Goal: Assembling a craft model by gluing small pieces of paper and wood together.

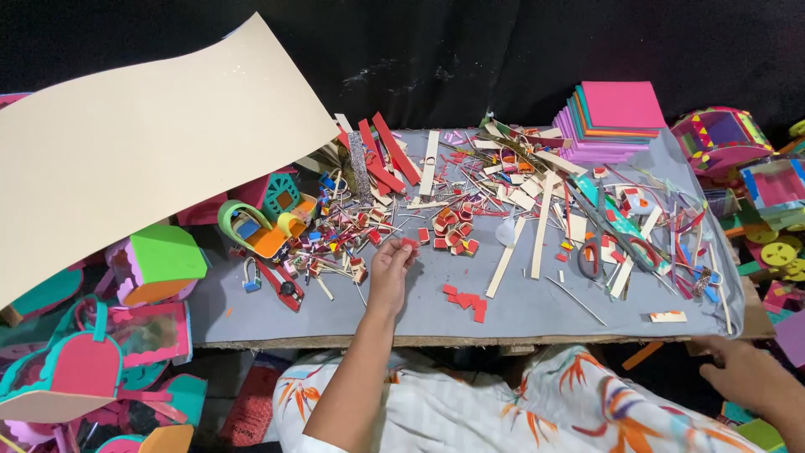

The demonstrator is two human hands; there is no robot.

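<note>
My left hand (391,267) pinches a red scrap (409,243) just left of the red pile (453,231), right hand (749,369) far off, fingers loosely spread

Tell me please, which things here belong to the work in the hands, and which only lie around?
In hand:
- left hand, pinching a small red foam piece
- loose small red foam squares on the grey sheet
- right hand, at the board's edge, holding nothing visible

Lying about:
- grey-handled scissors
- stack of coloured foam sheets
- large beige card sheet
- green-roofed foam house
</note>
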